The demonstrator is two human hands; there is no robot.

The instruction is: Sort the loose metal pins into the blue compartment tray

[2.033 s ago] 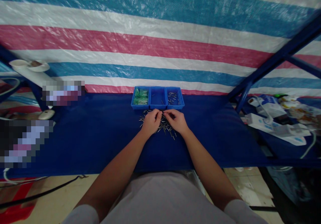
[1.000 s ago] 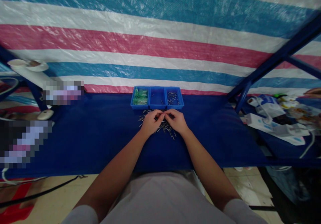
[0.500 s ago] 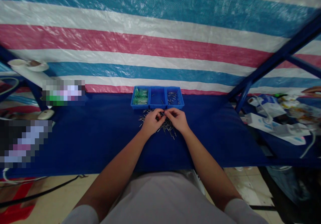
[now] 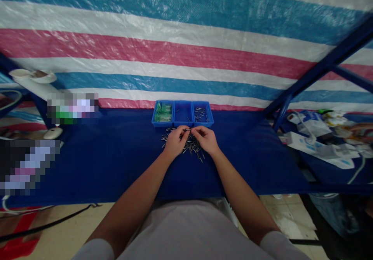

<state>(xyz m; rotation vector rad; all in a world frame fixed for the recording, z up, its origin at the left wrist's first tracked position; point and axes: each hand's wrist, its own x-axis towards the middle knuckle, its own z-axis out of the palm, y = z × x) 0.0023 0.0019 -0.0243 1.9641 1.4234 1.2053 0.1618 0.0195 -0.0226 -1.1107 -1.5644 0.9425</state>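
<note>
Dark slim piece [image 4: 188,130], mid-frame, pinched by left hand [image 4: 175,142] and right hand [image 4: 208,140]; slack grip could drop it into pile [image 4: 192,145].

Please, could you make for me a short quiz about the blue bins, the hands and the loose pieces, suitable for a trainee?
1. True or false: among the three blue bins, the green items lie in the leftmost.
2. Where is the pile of thin dark pieces?
A) Behind the bins
B) On the table, partly beneath the left hand and right hand
C) Inside the leftmost bin
3. Fill the blank: the bin with the fewest visible pieces is the ____ one.
Key: 1 true; 2 B; 3 middle
</note>
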